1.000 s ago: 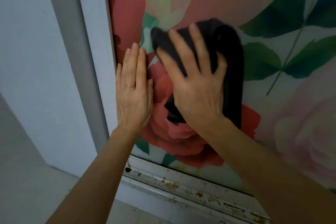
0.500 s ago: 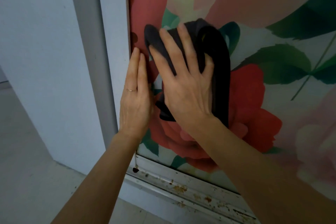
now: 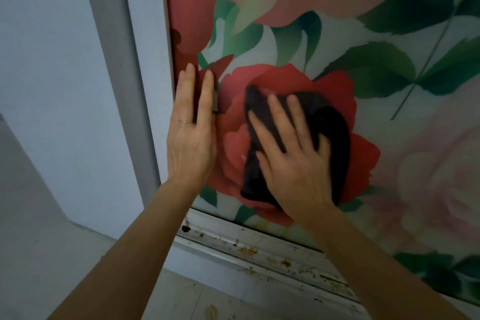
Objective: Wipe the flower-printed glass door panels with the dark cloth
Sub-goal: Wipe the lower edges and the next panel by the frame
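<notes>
1. My L hand (image 3: 191, 138) flat on glass door (image 3: 389, 138), fingers straight, right beside white frame (image 3: 145, 60).
2. R hand (image 3: 293, 163) spread, pressing dark cloth (image 3: 335, 122) onto red rose (image 3: 285, 80), just above bottom track (image 3: 259, 247).
3. Room up & right; R fingers blurry.

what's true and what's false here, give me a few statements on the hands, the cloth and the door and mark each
1. The right hand presses the dark cloth against the glass panel. True.
2. The left hand holds a second cloth. False: it rests flat on the panel's left edge with straight fingers and holds nothing.
3. The cloth lies over a printed red flower. True.
4. The bottom track under the door is spotless. False: it shows brownish stains and specks.
5. A ring shows on the left hand. True.
</notes>
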`<state>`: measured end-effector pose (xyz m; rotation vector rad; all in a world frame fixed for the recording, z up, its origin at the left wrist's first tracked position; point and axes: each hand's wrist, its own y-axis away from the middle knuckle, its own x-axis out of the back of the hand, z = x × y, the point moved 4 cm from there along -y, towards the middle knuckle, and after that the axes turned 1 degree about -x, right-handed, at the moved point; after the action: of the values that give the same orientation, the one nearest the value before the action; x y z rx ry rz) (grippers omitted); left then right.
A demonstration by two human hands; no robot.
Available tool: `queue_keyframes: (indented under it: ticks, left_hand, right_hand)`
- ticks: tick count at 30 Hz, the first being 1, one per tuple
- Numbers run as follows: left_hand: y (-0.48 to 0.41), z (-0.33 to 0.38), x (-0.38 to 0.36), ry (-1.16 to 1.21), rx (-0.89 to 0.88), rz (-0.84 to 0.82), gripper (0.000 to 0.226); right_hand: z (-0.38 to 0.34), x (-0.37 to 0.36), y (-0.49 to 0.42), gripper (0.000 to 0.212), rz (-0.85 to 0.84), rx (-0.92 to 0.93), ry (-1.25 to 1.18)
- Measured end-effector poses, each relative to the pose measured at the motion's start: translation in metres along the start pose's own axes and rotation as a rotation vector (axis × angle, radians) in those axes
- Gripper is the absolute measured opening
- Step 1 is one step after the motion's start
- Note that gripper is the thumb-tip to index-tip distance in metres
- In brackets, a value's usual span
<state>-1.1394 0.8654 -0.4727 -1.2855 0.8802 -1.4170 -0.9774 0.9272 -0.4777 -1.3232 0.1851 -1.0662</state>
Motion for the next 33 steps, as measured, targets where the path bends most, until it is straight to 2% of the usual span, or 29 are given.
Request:
queue_keyframes:
  ticks: [5,10,14,16,19,23,28,31,33]
  left_hand:
    - [0.004,0.022,-0.011,0.015,-0.019,0.017,0.050]
    - [0.004,0.034,-0.017,0.010,0.024,0.048,0.045]
    - [0.006,0.034,-0.019,0.023,0.040,0.027,0.048]
    - [0.008,0.038,-0.021,0.044,0.055,0.010,0.050]
    - [0.008,0.048,-0.025,0.044,0.053,0.003,0.052]
    - [0.011,0.084,-0.033,0.052,-0.032,0.002,0.053]
    - [0.011,0.095,-0.037,0.089,-0.016,0.022,0.055]
    - [0.013,0.096,-0.036,0.070,-0.027,-0.004,0.056]
    - [0.014,0.098,-0.035,0.076,-0.007,-0.006,0.056]
  right_hand:
    - [0.021,0.001,0.025,0.059,0.042,-0.075,0.068]
    - [-0.007,-0.002,-0.006,0.048,0.144,0.004,-0.011]
    - [0.015,0.005,0.007,0.050,0.113,0.030,0.011]
    - [0.044,0.013,0.025,0.057,0.101,-0.013,0.066]
    - [0.078,0.021,0.048,0.054,0.102,-0.105,0.081]
    - [0.065,0.016,0.040,0.054,0.139,-0.159,0.065]
    - [0.045,0.018,0.013,0.051,0.187,-0.064,0.034]
    - [0.062,0.026,0.026,0.051,0.173,-0.038,0.041]
    - [0.089,0.032,0.044,0.048,0.161,-0.097,0.059]
